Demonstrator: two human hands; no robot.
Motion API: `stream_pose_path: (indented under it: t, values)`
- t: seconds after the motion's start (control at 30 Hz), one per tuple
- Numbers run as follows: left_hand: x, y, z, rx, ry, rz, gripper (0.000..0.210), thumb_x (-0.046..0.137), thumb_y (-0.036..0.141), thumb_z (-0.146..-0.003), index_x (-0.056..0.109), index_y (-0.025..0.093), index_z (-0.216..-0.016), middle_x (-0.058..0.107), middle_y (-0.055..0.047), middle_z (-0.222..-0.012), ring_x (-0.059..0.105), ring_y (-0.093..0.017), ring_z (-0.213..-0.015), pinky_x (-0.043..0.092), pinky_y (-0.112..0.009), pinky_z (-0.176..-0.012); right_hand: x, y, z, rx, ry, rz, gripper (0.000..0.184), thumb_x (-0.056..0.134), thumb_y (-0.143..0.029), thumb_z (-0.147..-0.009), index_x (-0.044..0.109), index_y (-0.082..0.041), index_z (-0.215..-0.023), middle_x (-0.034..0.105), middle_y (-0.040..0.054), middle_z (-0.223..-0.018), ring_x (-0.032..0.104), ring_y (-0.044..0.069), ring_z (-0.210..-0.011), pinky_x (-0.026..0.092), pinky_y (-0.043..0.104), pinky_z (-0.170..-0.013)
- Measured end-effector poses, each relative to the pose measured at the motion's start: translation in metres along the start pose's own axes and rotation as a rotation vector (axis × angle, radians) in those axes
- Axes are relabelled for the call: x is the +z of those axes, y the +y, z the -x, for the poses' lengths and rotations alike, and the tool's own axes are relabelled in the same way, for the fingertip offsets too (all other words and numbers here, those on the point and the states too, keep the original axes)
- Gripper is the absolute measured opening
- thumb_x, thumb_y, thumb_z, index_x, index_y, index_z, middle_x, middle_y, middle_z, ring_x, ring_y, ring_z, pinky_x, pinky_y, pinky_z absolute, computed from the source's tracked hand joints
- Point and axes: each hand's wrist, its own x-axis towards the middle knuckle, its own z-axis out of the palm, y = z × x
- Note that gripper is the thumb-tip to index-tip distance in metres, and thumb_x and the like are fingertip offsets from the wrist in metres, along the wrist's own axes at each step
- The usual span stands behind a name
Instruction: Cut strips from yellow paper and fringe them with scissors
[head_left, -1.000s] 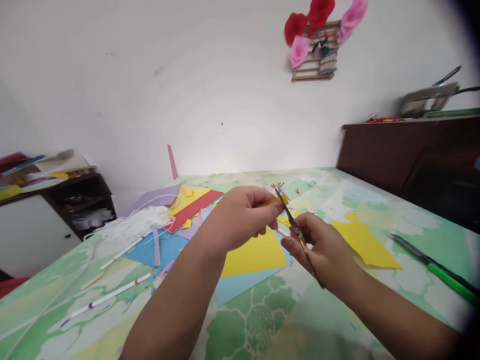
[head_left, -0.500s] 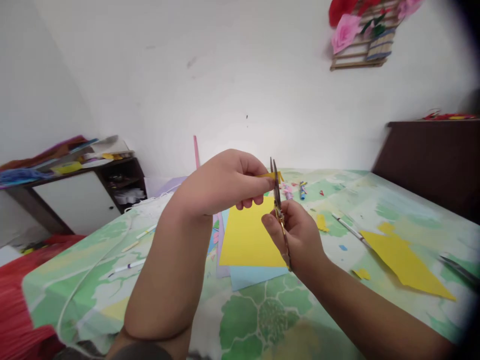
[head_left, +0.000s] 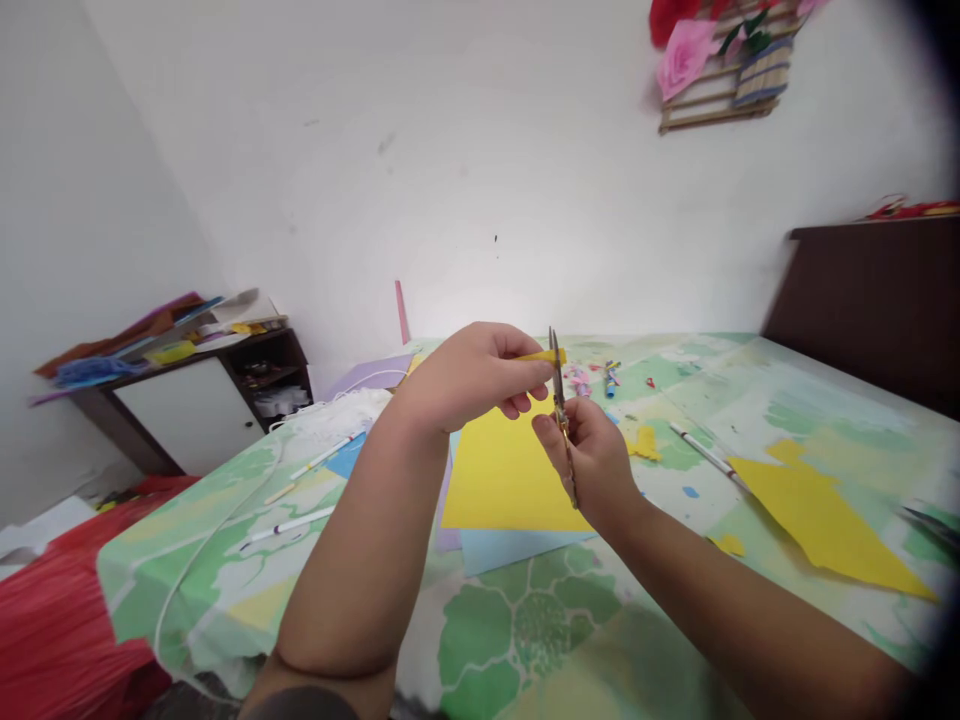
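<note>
My left hand [head_left: 499,370] pinches a small strip of yellow paper [head_left: 538,356] between thumb and fingers, above the table. Upright in my right hand [head_left: 596,445] is a pair of scissors [head_left: 559,390], its handles partly hidden by my fingers. The blades point up and cross the strip close to my left fingertips; they look nearly closed. Below both hands lies a yellow sheet [head_left: 502,480] on top of a light blue sheet [head_left: 502,552], with a purple sheet's edge showing at the left.
A cut yellow sheet [head_left: 817,515], a marker [head_left: 705,450] and yellow scraps [head_left: 645,443] lie at the right. Another dark blade [head_left: 930,522] shows at the right edge. Markers [head_left: 289,525] and a white cord [head_left: 214,535] are at the left. A low cabinet [head_left: 191,405] stands behind.
The scissor blades were apart around the strip and now look nearly closed. Both hands stay close together. The view has shifted slightly.
</note>
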Motion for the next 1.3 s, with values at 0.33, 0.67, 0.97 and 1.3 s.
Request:
stream_pose_path:
  t: [0.33,0.67,0.97,1.3]
  values:
    - [0.031,-0.019,-0.003,0.124,0.305,0.653,0.033,0.065,0.043,-0.062,0.058,0.016,-0.079,0.059,-0.002,-0.068,0.055,-0.009,-0.052,0.044,-0.020,-0.043,-0.015,-0.007,-0.009,-0.001,0.073,-0.050,0.041,0.054,-0.060,-0.069,0.040,-0.021,-0.065,0.039,-0.0057,-0.052,0.035,0.009,-0.047,0.030,0.024,-0.046]
    - [0.063,-0.026,-0.012,0.174,0.368,0.784,0.019,0.067,0.033,-0.064,0.058,0.016,-0.063,0.054,0.003,-0.054,0.051,-0.006,-0.047,0.041,-0.020,-0.046,-0.015,-0.012,-0.005,-0.038,0.065,-0.033,0.040,0.057,-0.057,-0.068,0.039,-0.021,-0.065,0.037,-0.0067,-0.050,0.033,0.008,-0.045,0.027,0.023,-0.043]
    - [0.068,-0.028,-0.013,0.169,0.386,0.856,0.018,0.068,0.031,-0.063,0.058,0.016,-0.065,0.053,0.004,-0.052,0.050,-0.006,-0.046,0.040,-0.020,-0.046,-0.012,-0.007,-0.004,-0.069,0.095,0.015,0.037,0.057,-0.052,-0.071,0.039,-0.021,-0.066,0.037,-0.0072,-0.050,0.031,0.007,-0.046,0.026,0.022,-0.043]
    - [0.069,-0.027,-0.011,0.161,0.372,0.836,0.018,0.065,0.031,-0.065,0.055,0.016,-0.065,0.050,0.005,-0.051,0.047,-0.006,-0.045,0.038,-0.021,-0.047,-0.014,-0.001,-0.007,-0.100,0.050,0.022,0.036,0.055,-0.053,-0.071,0.039,-0.021,-0.068,0.039,-0.0057,-0.054,0.034,0.009,-0.049,0.029,0.024,-0.046]
